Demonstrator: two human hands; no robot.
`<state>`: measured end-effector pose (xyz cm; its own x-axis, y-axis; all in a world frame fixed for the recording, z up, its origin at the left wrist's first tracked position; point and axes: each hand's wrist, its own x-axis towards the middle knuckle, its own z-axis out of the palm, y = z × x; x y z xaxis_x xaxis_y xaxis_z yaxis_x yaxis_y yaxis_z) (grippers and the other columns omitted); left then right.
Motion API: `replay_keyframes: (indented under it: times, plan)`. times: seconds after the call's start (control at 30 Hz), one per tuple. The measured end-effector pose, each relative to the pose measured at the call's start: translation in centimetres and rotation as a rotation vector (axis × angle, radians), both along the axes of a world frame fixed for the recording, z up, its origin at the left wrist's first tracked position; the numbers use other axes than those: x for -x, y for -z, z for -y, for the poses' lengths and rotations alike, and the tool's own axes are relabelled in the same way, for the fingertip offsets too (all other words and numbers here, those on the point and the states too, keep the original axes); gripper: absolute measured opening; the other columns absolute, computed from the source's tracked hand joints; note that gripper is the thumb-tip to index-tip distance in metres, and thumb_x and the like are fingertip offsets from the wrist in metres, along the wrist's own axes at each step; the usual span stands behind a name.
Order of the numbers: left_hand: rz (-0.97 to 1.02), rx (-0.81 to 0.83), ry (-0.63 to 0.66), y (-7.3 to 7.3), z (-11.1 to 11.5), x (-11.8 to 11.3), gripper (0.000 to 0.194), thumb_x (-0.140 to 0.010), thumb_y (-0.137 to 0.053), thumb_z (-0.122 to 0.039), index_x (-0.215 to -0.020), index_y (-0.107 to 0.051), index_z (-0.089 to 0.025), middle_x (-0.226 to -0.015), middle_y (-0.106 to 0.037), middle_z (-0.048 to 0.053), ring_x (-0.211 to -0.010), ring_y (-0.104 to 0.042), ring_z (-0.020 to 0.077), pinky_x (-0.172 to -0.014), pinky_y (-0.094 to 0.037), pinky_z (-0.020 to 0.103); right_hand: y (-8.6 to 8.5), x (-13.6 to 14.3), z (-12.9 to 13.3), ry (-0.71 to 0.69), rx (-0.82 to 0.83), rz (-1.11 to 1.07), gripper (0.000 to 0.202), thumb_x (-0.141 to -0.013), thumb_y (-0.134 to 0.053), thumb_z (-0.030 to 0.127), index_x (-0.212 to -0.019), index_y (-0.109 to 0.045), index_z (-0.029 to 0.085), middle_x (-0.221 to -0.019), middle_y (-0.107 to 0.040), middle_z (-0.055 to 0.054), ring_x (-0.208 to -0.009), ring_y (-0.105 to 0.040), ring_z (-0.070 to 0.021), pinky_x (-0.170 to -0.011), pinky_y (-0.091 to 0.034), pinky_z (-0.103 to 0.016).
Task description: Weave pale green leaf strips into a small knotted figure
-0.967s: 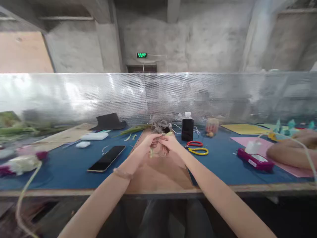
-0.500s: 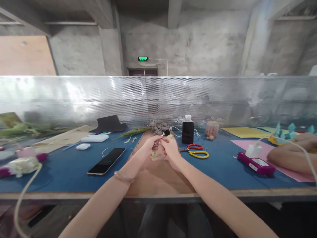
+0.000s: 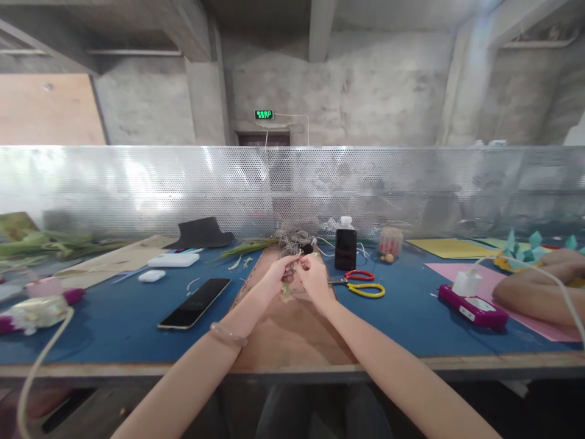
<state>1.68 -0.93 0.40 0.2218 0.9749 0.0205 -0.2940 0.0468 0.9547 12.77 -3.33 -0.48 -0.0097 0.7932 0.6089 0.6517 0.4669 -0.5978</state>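
Observation:
My left hand [image 3: 282, 270] and my right hand [image 3: 311, 272] meet over a brown board [image 3: 292, 335], fingertips pinched close together. Between them are bits of pale green plant material [image 3: 286, 291], partly hidden by the fingers. Both hands are closed; what exactly each one grips is too small to tell. Just behind the hands lies a tangle of grey cord [image 3: 295, 239]. Scissors with one red and one yellow handle [image 3: 367, 289] rest to the right of my right hand.
On the blue table [image 3: 402, 323] a black phone [image 3: 195, 303] lies at left. An upright dark phone [image 3: 346, 249] leans by a bottle, near a jar [image 3: 391, 242]. A purple power strip [image 3: 472, 306] and another person's arm [image 3: 534, 296] are at right. Green leaves lie behind.
The whole view has shifted slightly, so the table sits lower in the picture. My hands remain together, with the right-hand fingers slightly changed in pose.

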Motion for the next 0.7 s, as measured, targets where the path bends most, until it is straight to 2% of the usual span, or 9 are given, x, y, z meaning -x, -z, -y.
replay_keyframes:
  times: [0.3, 0.7]
  plan:
    - [-0.005, -0.021, -0.018, -0.4, 0.8, 0.0, 0.023, -0.085, -0.050, -0.028, -0.101, -0.054, -0.012, -0.092, -0.058, 0.005, -0.072, -0.058, 0.0129, -0.061, -0.050, 0.028, -0.8, -0.4, 0.8, 0.141, -0.037, 0.266, 0.021, -0.087, -0.048, 0.030, -0.092, -0.057, 0.012, -0.081, -0.059, -0.002, -0.070, -0.058, -0.0119, -0.066, -0.049, -0.030]
    - [-0.084, -0.079, -0.018, -0.1, 0.7, 0.4, 0.020, -0.085, -0.049, -0.027, -0.096, -0.054, -0.011, -0.084, -0.058, 0.003, -0.064, -0.056, 0.0101, -0.054, -0.049, 0.024, -1.3, -0.7, 1.1, 0.191, -0.008, 0.423, 0.023, -0.088, -0.046, 0.032, -0.097, -0.056, 0.013, -0.084, -0.060, -0.003, -0.072, -0.058, -0.0125, -0.067, -0.049, -0.031]
